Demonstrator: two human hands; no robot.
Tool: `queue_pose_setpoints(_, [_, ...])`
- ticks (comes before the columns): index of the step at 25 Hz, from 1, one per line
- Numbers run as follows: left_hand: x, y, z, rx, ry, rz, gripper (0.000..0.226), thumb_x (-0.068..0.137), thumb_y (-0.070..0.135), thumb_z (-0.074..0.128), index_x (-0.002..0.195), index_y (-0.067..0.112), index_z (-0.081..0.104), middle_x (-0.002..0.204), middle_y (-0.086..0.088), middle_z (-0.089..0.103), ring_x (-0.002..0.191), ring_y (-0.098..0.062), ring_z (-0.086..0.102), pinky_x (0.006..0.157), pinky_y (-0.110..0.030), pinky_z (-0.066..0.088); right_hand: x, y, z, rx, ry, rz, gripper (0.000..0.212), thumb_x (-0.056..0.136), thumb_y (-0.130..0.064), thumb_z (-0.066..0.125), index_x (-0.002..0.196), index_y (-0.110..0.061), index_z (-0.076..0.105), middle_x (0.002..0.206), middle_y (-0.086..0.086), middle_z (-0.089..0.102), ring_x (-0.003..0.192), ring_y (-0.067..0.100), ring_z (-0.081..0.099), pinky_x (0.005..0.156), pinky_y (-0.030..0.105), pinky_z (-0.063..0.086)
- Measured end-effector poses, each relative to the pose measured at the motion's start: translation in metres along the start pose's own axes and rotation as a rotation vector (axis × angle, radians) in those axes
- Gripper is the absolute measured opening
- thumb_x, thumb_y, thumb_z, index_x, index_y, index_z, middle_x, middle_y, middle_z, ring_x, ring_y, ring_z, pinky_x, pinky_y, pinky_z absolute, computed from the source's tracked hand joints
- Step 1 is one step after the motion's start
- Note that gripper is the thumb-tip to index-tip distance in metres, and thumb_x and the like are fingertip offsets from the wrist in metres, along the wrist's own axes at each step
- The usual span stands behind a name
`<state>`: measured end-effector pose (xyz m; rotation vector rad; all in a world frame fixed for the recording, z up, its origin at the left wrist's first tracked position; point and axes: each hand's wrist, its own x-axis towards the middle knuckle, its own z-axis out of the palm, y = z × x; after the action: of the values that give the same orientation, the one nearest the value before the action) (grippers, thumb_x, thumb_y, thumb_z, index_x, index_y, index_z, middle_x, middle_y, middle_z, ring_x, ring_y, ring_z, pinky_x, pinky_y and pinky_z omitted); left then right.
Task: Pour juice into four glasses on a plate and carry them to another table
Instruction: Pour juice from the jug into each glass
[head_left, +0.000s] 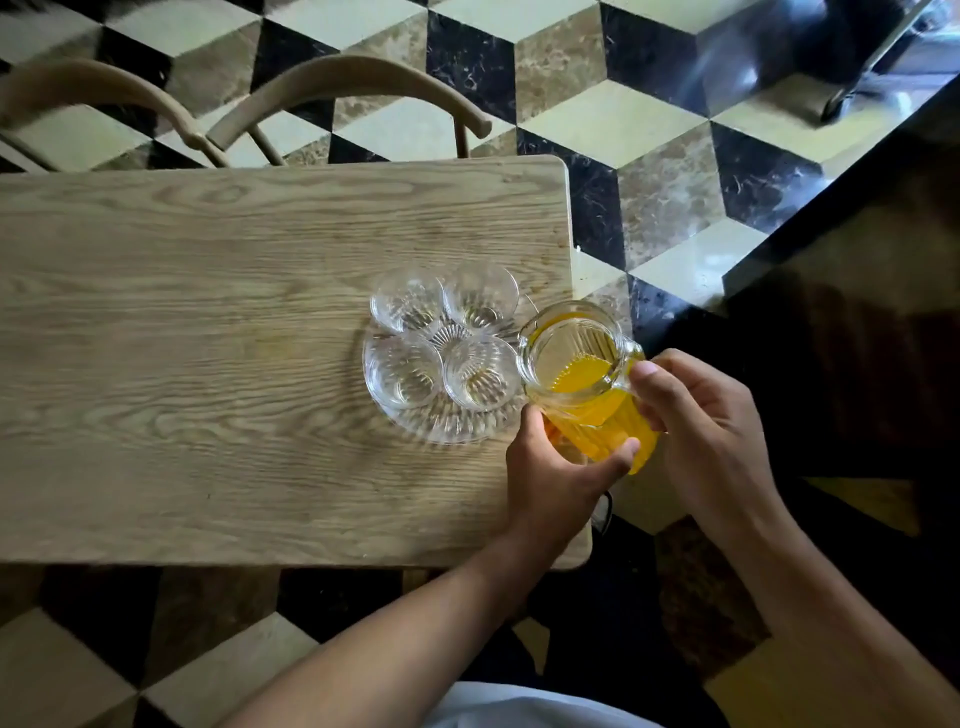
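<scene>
Your glass jug (582, 374) of orange juice sits at the right end of the worktop (208, 364), tipped slightly toward the plate, its spout close to the nearest glass. No juice is leaving the spout. Your left hand (558, 475) cups the jug's lower body from the near side, its grip closed around the ribbed glass with the thumb across the front. Your right hand (711, 431) takes the jug from the right, at the handle side, fingers curled round it and thumb up by the rim.

Just left of the jug lies the clear ribbed plate (441, 428), carrying four glasses in a tight square: far left glass (407, 300), far right glass (480, 295), near left glass (404, 370) and near right glass (482, 371). All four look empty.

Beyond the worktop's far edge stand two curved wooden chair backs (353, 88). The floor (665, 171) is cube-patterned tile in black, cream and brown.
</scene>
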<state>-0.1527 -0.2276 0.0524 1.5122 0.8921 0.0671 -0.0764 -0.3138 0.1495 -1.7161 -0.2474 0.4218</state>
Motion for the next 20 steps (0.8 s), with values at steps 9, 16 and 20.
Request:
queue_pose_setpoints(9, [0.001,0.002,0.018,-0.191,0.049,-0.129,0.056,0.06,0.024,0.099,0.105,0.024,0.066,0.092,0.005,0.081,0.08,-0.007,0.077,0.072,-0.027,0.063,0.026,-0.003,-0.008,-0.15,-0.165,0.043,0.039,0.102,-0.029,0.06,0.069,-0.007,0.058,0.062,-0.008,0.052,0.06,0.005,0.046,0.055,0.019,0.037])
queue_pose_setpoints(16, [0.0,-0.003,0.016,-0.248,0.114,-0.105,0.054,0.061,0.021,0.099,0.105,0.018,0.067,0.09,0.001,0.08,0.075,-0.011,0.077,0.066,-0.028,0.062,0.039,-0.013,-0.01,-0.179,-0.332,0.119,0.04,0.106,-0.028,0.051,0.077,-0.004,0.065,0.063,-0.009,0.057,0.06,0.002,0.049,0.057,0.014,0.038])
queue_pose_setpoints(20, [-0.001,-0.006,0.017,-0.287,0.147,-0.079,0.053,0.059,0.025,0.098,0.101,0.018,0.067,0.087,-0.001,0.08,0.073,-0.017,0.078,0.068,-0.038,0.066,0.043,-0.014,-0.009,-0.222,-0.397,0.134,0.037,0.104,-0.029,0.053,0.079,-0.009,0.07,0.067,-0.003,0.058,0.064,0.005,0.052,0.061,0.018,0.04])
